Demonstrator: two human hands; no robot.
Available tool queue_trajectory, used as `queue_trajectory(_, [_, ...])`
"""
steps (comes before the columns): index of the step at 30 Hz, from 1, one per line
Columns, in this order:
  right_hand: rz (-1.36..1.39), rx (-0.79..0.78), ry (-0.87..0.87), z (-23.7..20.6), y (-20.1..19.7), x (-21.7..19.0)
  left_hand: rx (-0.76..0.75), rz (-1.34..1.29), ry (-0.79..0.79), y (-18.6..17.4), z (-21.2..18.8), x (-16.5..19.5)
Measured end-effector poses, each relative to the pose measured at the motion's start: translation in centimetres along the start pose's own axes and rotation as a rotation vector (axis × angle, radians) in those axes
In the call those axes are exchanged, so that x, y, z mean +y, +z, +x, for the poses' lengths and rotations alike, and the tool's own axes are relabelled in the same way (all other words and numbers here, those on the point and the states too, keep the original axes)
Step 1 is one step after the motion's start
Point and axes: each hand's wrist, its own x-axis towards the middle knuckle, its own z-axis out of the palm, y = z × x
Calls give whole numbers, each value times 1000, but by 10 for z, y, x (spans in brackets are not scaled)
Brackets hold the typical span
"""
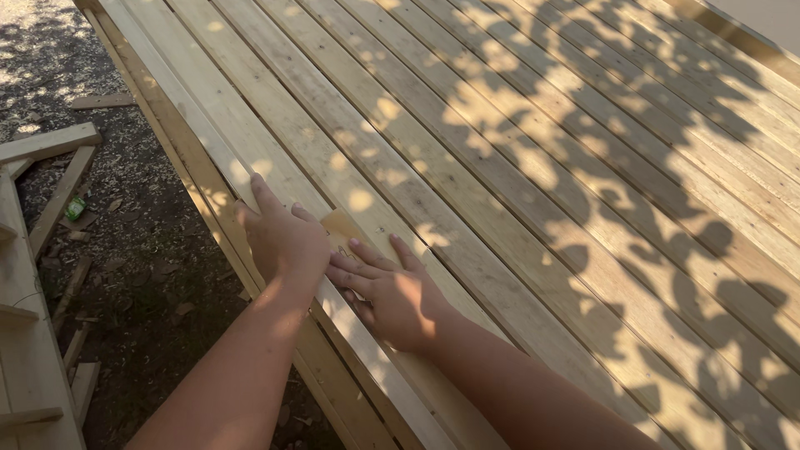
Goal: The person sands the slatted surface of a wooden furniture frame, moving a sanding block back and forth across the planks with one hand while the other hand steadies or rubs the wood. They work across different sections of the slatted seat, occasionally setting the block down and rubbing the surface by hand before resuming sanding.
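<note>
While sunlight is dappling the plank deck [533, 167], left hand [283, 242] is lying open, flat on the edge board [208, 125], right hand [396, 296] open too, fingers spreading beside a small wood block [342, 227], scrap lumber [50, 143] sitting on the dirt.

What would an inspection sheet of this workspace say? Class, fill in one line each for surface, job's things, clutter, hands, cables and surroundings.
Surface: wooden deck of long pale planks, dappled with leaf shadow.
Job's things: small wood piece lying on the edge plank, between the hands.
Clutter: offcuts and sawdust on the ground, one small green item.
Hands: left hand flat at the deck edge; right hand flat, fingers by the small piece.
Cables: nothing seen.
Surroundings: dirt ground at left, timber frame.
</note>
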Motion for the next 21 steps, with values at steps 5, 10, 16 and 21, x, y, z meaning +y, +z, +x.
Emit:
queue_trajectory(5, [-26, -7, 20, -16, -4, -8, -10, 36, 37, 2, 1, -4])
queue_trajectory(10, [-22, -108, -43, -153, -15, -9, -40, 38, 51, -5, -2, 0])
queue_trajectory(16, [-21, -178, -65, -165, -13, -3, -40, 84, 35, -3, 0, 3])
queue_trajectory(21, [-4, -95, 12, -56, -12, -6, 5, 97, 74, 2, 5, -2])
